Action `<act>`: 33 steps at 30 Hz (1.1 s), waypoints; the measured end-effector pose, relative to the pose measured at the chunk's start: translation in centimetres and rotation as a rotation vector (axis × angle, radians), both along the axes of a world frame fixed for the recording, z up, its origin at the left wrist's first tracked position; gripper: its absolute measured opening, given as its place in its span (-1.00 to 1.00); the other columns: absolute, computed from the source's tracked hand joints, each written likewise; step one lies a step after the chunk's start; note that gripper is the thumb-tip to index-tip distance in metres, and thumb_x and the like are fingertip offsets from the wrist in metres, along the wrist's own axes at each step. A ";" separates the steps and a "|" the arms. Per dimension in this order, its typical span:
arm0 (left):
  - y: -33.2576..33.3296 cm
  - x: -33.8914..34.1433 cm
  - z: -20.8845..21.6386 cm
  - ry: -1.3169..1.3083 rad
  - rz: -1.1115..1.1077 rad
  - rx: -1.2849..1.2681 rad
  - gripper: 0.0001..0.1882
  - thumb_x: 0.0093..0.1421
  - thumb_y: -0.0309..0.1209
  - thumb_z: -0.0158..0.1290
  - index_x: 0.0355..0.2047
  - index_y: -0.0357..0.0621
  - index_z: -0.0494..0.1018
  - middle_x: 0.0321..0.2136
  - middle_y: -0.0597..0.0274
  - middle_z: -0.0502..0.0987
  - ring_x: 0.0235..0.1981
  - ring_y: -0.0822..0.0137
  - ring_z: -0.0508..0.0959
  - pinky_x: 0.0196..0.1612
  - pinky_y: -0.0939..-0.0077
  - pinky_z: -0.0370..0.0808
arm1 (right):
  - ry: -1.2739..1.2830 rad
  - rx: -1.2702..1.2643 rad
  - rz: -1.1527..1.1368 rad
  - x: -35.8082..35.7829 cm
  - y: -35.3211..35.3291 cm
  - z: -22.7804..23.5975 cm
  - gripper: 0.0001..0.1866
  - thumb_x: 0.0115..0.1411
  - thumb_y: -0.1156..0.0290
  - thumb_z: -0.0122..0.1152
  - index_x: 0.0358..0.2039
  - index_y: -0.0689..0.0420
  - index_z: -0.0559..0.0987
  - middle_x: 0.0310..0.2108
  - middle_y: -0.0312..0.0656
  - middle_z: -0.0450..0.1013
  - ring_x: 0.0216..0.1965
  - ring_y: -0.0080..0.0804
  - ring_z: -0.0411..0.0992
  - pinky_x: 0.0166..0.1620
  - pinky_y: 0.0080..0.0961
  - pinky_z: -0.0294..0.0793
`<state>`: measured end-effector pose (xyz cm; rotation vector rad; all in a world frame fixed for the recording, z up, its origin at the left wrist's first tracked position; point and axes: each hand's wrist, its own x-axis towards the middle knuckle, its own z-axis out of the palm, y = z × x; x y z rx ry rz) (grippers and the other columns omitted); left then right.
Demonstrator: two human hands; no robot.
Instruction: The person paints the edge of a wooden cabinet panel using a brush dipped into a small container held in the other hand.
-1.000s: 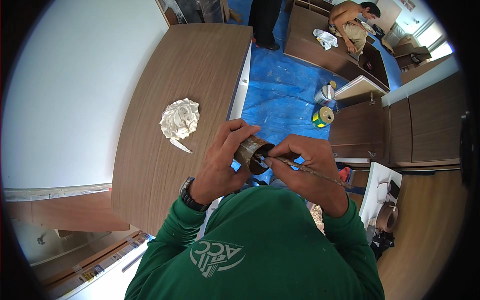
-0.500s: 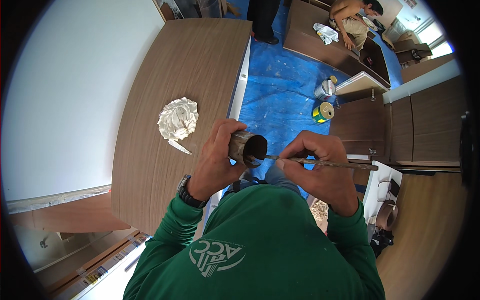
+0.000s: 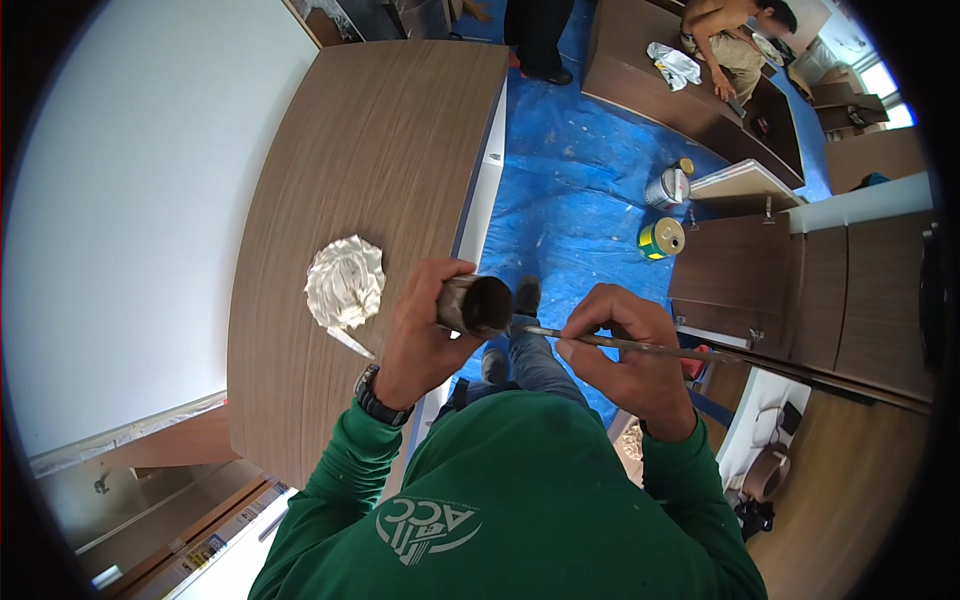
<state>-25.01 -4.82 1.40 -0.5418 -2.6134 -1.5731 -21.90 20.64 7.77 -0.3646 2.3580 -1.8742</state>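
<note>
My left hand is wrapped round a small stained metal can, tilted so its dark round mouth faces right. Between the thumb and fingers of my right hand is a thin brown stick, held nearly level. Its narrow tip sits just right of the can's mouth, apart from the rim. What the can holds is too dark to make out. Left of my left hand, a crumpled cream-coloured wad with a strip trailing from it lies on the wood-grain panel.
Blue sheeting covers the floor ahead. A green-and-yellow can and a white-and-grey can stand there, beside brown cabinet doors. Farther off, a person sits on a brown cabinet, and another person's dark-clothed legs show.
The stick's tip has come out of the can's mouth, and the stick has moved right relative to the can. My hands have drawn slightly apart. The view has shifted a little.
</note>
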 end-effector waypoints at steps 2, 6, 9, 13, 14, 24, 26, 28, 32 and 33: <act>-0.4 -2.7 -2.5 -0.145 0.092 0.039 -0.29 0.02 -0.50 0.52 0.14 -0.12 0.40 -0.04 0.25 0.54 -0.02 0.37 0.60 0.03 0.44 0.59 | -0.079 -0.249 -0.116 -2.4 1.0 -1.4 -0.89 0.16 0.59 0.37 -0.29 0.28 0.64 -0.36 -0.18 0.58 -0.33 -0.48 0.57 -0.25 -0.54 0.52; -1.4 -11.2 -7.7 -0.460 0.400 0.236 -0.41 0.05 -0.38 0.52 0.04 -0.17 0.48 -0.15 0.31 0.57 -0.21 0.41 0.57 -0.12 0.48 0.54 | -0.193 -0.570 -0.142 -8.7 4.0 -5.4 -0.90 0.22 0.62 0.28 -0.24 0.32 0.61 -0.26 -0.08 0.59 -0.27 -0.41 0.59 -0.19 -0.49 0.57; -3.1 -19.9 -11.3 -0.395 0.505 0.086 -0.45 0.06 -0.30 0.51 -0.01 -0.20 0.51 -0.20 0.34 0.59 -0.25 0.45 0.55 -0.16 0.52 0.52 | -0.184 -0.577 -0.205 -13.5 4.2 -7.8 -0.83 0.28 0.64 0.19 -0.12 0.35 0.60 -0.22 -0.04 0.60 -0.24 -0.36 0.61 -0.12 -0.42 0.63; -4.4 -31.3 -19.7 -0.218 0.552 0.056 -0.37 0.08 -0.14 0.50 0.05 -0.21 0.52 -0.19 0.28 0.62 -0.20 0.36 0.57 -0.07 0.40 0.53 | -0.176 -0.676 -0.242 -18.4 5.7 -14.8 -0.80 0.35 0.61 0.15 -0.05 0.37 0.57 -0.14 0.06 0.60 -0.17 -0.28 0.63 -0.03 -0.31 0.66; -4.7 -33.9 -21.8 -0.179 0.558 0.055 -0.33 0.09 -0.11 0.50 0.08 -0.22 0.52 -0.17 0.25 0.63 -0.18 0.33 0.59 -0.04 0.36 0.54 | -0.224 -0.721 -0.274 -19.7 5.8 -15.8 -0.82 0.35 0.61 0.17 -0.06 0.37 0.57 -0.14 0.07 0.60 -0.15 -0.27 0.64 -0.03 -0.31 0.67; -2.7 -45.4 -26.4 -0.121 0.606 -0.258 -0.02 0.04 0.30 0.37 0.23 -0.23 0.48 0.17 -0.05 0.51 0.24 -0.07 0.47 0.32 0.01 0.40 | -0.194 -0.834 -0.459 -31.0 3.4 -27.1 -0.90 0.32 0.66 0.27 -0.18 0.30 0.54 -0.18 0.02 0.58 -0.18 -0.33 0.64 -0.09 -0.42 0.67; -2.5 -45.4 -26.0 -0.071 0.574 -0.219 -0.04 0.04 0.28 0.38 0.23 -0.21 0.48 0.13 -0.02 0.52 0.21 -0.05 0.49 0.31 0.05 0.43 | -0.242 -0.860 -0.506 -33.2 2.1 -28.4 -0.89 0.34 0.67 0.24 -0.14 0.32 0.54 -0.16 0.02 0.59 -0.17 -0.32 0.64 -0.06 -0.40 0.66; -2.0 -45.6 -26.3 -0.072 0.553 -0.141 -0.06 0.04 0.22 0.42 0.24 -0.19 0.47 0.07 0.04 0.54 0.14 0.05 0.54 0.25 0.13 0.50 | -0.212 -0.898 -0.532 -35.3 0.9 -30.2 -0.88 0.34 0.69 0.24 -0.13 0.32 0.55 -0.17 0.00 0.59 -0.17 -0.33 0.64 -0.07 -0.43 0.65; -1.6 -45.4 -26.0 -0.108 0.552 -0.104 -0.07 0.05 0.14 0.47 0.27 -0.18 0.43 0.05 0.11 0.54 0.07 0.19 0.57 0.18 0.24 0.55 | -0.140 -0.858 -0.562 -38.1 -1.3 -33.5 -0.84 0.28 0.72 0.32 -0.16 0.32 0.56 -0.18 -0.04 0.59 -0.17 -0.42 0.62 -0.11 -0.54 0.63; -1.8 -45.6 -25.7 -0.101 0.549 -0.113 -0.07 0.05 0.12 0.47 0.27 -0.18 0.42 0.04 0.13 0.53 0.06 0.22 0.57 0.18 0.25 0.56 | -0.121 -0.849 -0.559 -38.7 -1.9 -33.8 -0.83 0.27 0.73 0.34 -0.16 0.32 0.56 -0.18 -0.04 0.59 -0.17 -0.44 0.61 -0.11 -0.55 0.63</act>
